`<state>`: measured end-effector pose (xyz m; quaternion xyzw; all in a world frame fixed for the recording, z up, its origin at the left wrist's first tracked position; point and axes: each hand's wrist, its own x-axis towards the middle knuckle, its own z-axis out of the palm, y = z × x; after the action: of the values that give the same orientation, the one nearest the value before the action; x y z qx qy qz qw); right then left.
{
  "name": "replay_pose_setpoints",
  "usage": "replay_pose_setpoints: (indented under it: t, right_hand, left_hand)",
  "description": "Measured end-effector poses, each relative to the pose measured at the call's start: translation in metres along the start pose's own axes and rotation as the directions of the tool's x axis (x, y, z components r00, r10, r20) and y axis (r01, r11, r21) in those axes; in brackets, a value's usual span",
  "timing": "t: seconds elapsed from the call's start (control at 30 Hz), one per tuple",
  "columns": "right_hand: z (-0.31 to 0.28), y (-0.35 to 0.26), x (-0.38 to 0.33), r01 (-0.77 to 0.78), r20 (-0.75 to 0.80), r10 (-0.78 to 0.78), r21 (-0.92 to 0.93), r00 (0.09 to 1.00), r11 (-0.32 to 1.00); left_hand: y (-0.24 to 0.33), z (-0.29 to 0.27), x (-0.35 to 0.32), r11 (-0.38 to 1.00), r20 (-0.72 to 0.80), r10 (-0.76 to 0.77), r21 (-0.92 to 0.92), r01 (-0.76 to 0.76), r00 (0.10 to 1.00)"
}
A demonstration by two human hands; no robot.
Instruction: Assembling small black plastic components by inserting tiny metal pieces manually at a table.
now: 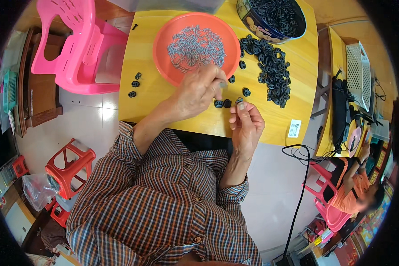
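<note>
One small dark fitting [239, 100] sits pinched in the fingers of the right hand [247, 126], above the table [275, 126]; whether the curled left hand [199, 88] holds anything cannot be told. Single-piece handling appears underway; the next move likely calls for steady fingers.

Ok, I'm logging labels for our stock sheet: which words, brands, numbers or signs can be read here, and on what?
Dark blue cookie tin: script lettering on its side, which I won't copy out.
White sticker on the yellow table: dark print, too small to read.
Elsewhere: nothing legible.
</note>
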<state>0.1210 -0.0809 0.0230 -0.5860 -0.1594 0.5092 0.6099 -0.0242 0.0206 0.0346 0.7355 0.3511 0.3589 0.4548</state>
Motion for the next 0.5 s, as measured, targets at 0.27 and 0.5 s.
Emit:
replay_pose_setpoints:
  t: [0.27,0.5]
  right_hand:
    - [-0.005,-0.002,-0.005,0.017,0.052,-0.025,0.155,0.998,0.988]
    - [-0.002,-0.003,-0.01,0.04,0.029,-0.044,0.108,0.999,0.993]
  left_hand:
    - [0.003,0.013,-0.006,0.766,0.25,-0.245,-0.542,0.345,0.937]
    - [0.001,0.016,-0.004,0.676,0.298,-0.242,-0.631,0.381,0.923]
